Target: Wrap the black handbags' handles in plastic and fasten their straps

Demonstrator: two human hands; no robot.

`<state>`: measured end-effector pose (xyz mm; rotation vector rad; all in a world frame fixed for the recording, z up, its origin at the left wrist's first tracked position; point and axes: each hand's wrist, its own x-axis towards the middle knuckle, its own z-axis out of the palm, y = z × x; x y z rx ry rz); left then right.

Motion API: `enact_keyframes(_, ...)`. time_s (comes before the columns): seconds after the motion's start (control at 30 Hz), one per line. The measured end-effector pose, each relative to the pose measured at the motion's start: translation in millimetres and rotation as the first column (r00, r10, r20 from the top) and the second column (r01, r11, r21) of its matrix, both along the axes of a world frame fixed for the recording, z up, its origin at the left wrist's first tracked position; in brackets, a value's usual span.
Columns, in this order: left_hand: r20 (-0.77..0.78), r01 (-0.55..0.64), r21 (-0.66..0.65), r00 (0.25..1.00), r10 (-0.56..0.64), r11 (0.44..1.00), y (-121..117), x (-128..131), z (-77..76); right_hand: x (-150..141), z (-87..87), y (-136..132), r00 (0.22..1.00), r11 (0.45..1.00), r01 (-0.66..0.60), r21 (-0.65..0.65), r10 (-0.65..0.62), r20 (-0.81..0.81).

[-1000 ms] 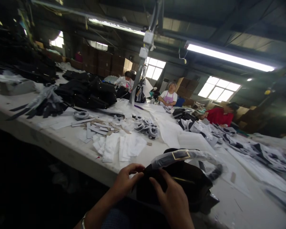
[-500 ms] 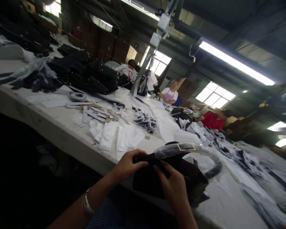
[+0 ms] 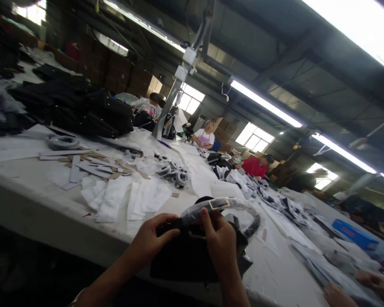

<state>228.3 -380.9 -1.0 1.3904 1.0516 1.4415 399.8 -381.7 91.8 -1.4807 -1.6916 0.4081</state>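
Note:
A black handbag [image 3: 182, 260] stands at the table's front edge. Its arched handle [image 3: 252, 213] is wrapped in clear plastic, with a yellowish rectangular outline on it. My left hand [image 3: 158, 232] is closed around the dark near end of the handle, thumb on top. My right hand [image 3: 220, 238] is closed on the wrapped part of the handle, thumb laid along it and the other fingers hidden behind. White sheets [image 3: 147, 198] lie just beyond the bag.
Cut strips [image 3: 97, 166] and coiled grey cords [image 3: 176, 172] lie on the white table [image 3: 67, 204]. Black bags [image 3: 92, 108] are heaped at left. A blue box [image 3: 355, 234] sits at right. Another person's hands [image 3: 339, 294] show at lower right; more people work behind.
My right hand has moved from the bag's top edge up onto the wrapped handle. My left hand stays at the handle's near end. The view has swung right.

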Motion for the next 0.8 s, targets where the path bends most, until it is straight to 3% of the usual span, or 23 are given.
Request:
enact_keyframes(0.2,-0.067,-0.005,0.029,0.998,0.007,1.000,-2,0,4.8,11,12.7,9,0.994,0.999,-0.036,-0.028,0.033,-0.101)
enact_keyframes(0.3,-0.108,-0.065,0.032,0.992,0.068,0.997,-3,0,4.8,19,22.1,12,0.949,0.988,-0.141,-0.065,0.116,-0.295)
enact_keyframes(0.37,-0.120,-0.076,0.020,0.990,0.078,0.997,-3,0,2.6,27,29.9,16,0.888,0.984,-0.166,-0.066,0.120,-0.443)
enact_keyframes(0.57,-0.127,-0.095,0.023,0.987,0.097,0.995,-3,0,-6.5,67,47.9,32,0.688,0.995,-0.032,-0.090,-0.044,-0.724)
enact_keyframes(0.7,-0.114,-0.166,0.066,0.978,0.172,0.984,-3,1,-8.9,99,44.9,42,0.496,0.992,0.054,-0.115,-0.127,-0.859)
enact_keyframes(0.8,-0.174,-0.160,0.089,0.969,0.174,0.983,0,-2,-11.4,117,36.8,46,0.411,0.990,0.073,-0.117,-0.136,-0.901)
